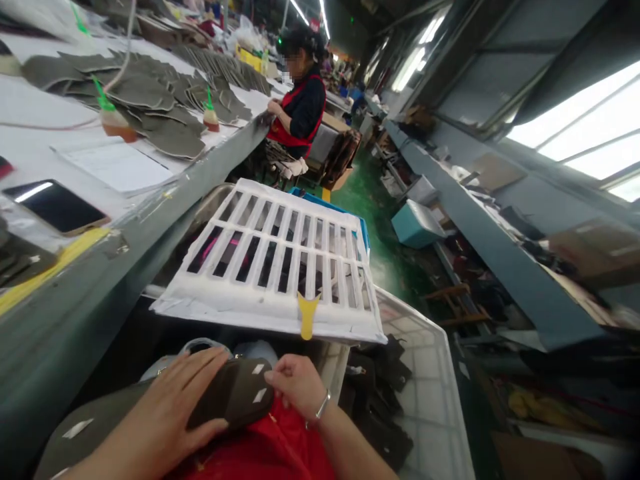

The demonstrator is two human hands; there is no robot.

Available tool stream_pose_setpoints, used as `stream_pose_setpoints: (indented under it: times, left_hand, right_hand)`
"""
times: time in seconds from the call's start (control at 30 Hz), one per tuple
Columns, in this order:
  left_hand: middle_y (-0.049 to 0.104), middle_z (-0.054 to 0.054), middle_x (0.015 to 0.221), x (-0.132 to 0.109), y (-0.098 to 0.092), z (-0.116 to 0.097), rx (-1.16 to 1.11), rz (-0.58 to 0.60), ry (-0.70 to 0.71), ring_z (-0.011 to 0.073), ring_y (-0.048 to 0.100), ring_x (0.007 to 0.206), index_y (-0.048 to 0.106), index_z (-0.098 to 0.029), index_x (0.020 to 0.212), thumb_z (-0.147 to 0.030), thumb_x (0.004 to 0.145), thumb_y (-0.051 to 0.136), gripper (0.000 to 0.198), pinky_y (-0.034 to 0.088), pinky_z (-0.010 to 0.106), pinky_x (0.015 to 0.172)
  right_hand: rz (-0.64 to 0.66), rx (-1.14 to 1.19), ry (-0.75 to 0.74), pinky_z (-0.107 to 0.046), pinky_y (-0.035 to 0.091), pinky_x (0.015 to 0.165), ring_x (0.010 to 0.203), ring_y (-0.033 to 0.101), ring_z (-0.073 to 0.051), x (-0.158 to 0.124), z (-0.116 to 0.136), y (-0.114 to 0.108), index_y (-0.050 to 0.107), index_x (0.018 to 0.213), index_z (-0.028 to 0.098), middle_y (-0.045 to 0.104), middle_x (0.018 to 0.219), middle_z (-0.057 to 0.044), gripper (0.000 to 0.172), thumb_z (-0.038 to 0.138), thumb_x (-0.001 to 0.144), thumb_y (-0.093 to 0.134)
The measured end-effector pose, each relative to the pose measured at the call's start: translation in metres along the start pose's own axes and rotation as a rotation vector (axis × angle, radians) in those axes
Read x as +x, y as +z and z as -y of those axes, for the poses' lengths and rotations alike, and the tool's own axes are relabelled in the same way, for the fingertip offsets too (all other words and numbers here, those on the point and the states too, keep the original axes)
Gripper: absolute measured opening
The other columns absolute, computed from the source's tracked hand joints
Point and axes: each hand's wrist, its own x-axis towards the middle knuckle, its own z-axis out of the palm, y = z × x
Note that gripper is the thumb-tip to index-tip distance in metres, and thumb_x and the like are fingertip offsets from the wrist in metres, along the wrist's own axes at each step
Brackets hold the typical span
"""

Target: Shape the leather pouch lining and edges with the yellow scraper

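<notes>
Across my lap lies a long, dark grey-brown panel (235, 390) with rounded ends, like a cut shoe or bag part. Two small white tabs (259, 369) sit near its right end, and another white tab (77, 429) is near its left end. My left hand (160, 413) rests flat on the panel, fingers stretched and thumb apart. At the panel's right end, my right hand (300, 387) has thumb and forefinger pinched at the edge beside the tabs; the other fingers are curled. A red apron (280, 443) shows beneath.
A white slatted rack (273, 297) with a yellow forked piece (307, 320) stands ahead. To the right, a white crate (430, 373) holds dark pieces. The bench at left carries a phone (55, 207), papers (115, 163), glue bottles (115, 120) and stacked panels. A co-worker (303, 100) sits beyond.
</notes>
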Motion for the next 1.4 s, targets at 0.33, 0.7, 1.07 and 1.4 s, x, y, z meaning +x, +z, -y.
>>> stream_pose_setpoints:
  times: [0.33, 0.7, 1.07, 1.4]
  left_hand:
    - [0.054, 0.013, 0.127, 0.037, 0.015, -0.042, 0.05, 0.272, 0.016, 0.0289, 0.051, 0.114, 0.05, -0.01, 0.126, -0.044, 0.055, 0.076, 0.083, 0.042, 0.043, 0.097]
    - [0.058, 0.016, 0.116, 0.037, 0.02, -0.045, 0.166, 0.054, 0.15, 0.0279, 0.057, 0.103, 0.045, -0.008, 0.121, -0.039, 0.053, 0.074, 0.08, 0.049, 0.04, 0.088]
    - [0.057, 0.018, 0.116, 0.039, 0.02, -0.043, 0.106, 0.073, 0.156, 0.0289, 0.056, 0.104, 0.044, -0.007, 0.121, -0.035, 0.055, 0.072, 0.076, 0.049, 0.04, 0.089]
    - [0.056, 0.016, 0.121, 0.035, 0.021, -0.04, 0.071, 0.121, 0.13, 0.0297, 0.054, 0.108, 0.044, -0.01, 0.124, -0.039, 0.059, 0.073, 0.077, 0.046, 0.043, 0.093]
  right_hand:
    - [0.073, 0.074, 0.077, -0.014, 0.025, 0.028, 0.029, 0.039, -0.005, -0.005, 0.002, -0.004, 0.048, 0.063, 0.016, 0.048, 0.039, 0.009, 0.019, 0.011, 0.078, 0.059]
    - [0.085, 0.078, 0.08, -0.013, 0.025, 0.026, 0.029, 0.039, -0.005, -0.002, 0.001, -0.006, 0.05, 0.063, 0.016, 0.049, 0.04, 0.008, 0.016, 0.015, 0.074, 0.06]
    - [0.072, 0.037, 0.079, -0.014, 0.025, 0.026, 0.029, 0.04, -0.006, -0.001, 0.001, -0.005, 0.05, 0.062, 0.016, 0.05, 0.042, 0.006, 0.014, 0.016, 0.072, 0.059]
    - [0.098, 0.005, -0.006, -0.014, 0.029, 0.027, 0.032, 0.043, -0.007, 0.0, -0.009, -0.007, 0.052, 0.064, 0.016, 0.052, 0.044, 0.005, 0.014, 0.022, 0.072, 0.062]
